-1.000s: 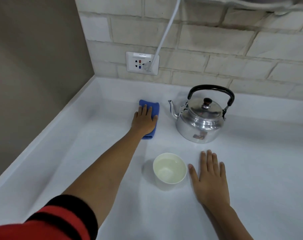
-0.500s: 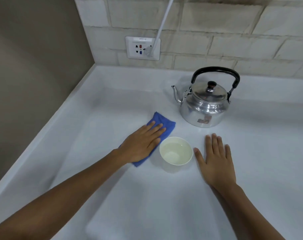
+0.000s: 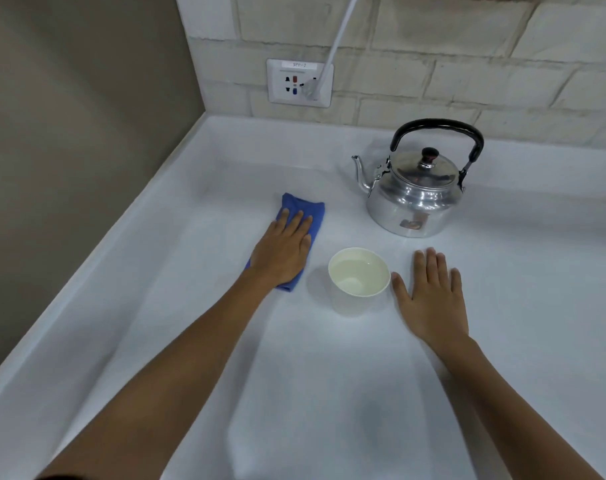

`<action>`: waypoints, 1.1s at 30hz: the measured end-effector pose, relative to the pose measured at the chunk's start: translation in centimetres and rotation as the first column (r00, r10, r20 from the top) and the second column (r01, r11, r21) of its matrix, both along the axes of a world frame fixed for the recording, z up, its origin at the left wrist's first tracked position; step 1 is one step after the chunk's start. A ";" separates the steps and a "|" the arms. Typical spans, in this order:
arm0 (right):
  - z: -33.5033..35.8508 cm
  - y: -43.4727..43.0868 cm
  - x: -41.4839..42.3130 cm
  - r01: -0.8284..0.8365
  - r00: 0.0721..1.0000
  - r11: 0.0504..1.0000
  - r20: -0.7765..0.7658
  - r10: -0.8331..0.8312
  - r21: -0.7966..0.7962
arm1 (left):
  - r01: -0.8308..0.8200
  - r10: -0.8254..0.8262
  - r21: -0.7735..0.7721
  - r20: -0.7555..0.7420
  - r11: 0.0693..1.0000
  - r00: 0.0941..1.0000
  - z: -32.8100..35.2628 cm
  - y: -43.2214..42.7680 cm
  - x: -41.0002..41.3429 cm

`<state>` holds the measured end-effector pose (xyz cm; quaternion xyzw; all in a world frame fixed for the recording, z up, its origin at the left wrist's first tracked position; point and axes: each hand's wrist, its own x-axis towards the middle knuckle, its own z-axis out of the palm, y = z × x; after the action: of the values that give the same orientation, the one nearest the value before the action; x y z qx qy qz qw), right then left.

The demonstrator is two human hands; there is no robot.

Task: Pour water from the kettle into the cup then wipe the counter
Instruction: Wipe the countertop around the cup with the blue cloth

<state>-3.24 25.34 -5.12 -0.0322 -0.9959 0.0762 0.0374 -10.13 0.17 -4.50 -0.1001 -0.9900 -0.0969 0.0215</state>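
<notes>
Left fingers: stretched out flat and close together, pressed on top of the blue cloth, tips pointing toward the back wall.
Left hand: palm down, covering most of the cloth; nothing is gripped, the hand only presses.
Blue cloth: folded, lying flat on the white counter; its far end shows past the fingertips, a corner shows below the wrist.
Right fingers: spread slightly, flat on the counter, holding nothing.
Right hand: palm down, thumb just beside the paper cup, apparently not touching it.
Paper cup: upright between the two hands, water inside.
Kettle: metal, upright behind the cup, lid on, black handle raised, spout pointing left.
Wall socket: on the tiled wall, with a white cable plugged in.
</notes>
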 end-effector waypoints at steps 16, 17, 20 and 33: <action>0.3 -0.1 0.2 -0.004 1.000 1.000 0.030 0.004 0.016 | -0.134 0.135 -0.051 0.001 0.990 0.991 0.4 -3.1 6.9; 0.3 -0.1 0.2 -0.005 1.000 1.000 0.029 0.005 0.015 | -0.140 0.140 -0.052 -0.007 0.989 0.990 0.2 -2.3 7.5; 0.1 0.0 0.1 -0.005 1.000 1.000 0.024 0.005 0.010 | -0.079 0.078 -0.028 -0.015 0.997 0.997 0.1 -0.3 11.4; -0.1 0.0 0.0 0.002 0.999 1.000 0.035 -0.002 0.006 | -0.068 0.067 -0.059 -0.025 0.996 0.997 0.6 -1.9 15.9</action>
<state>-3.22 25.31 -5.19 -0.0347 -0.9965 0.0729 0.0200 5.77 -1.77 -3.87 -0.0681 -0.9950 -0.0654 0.0330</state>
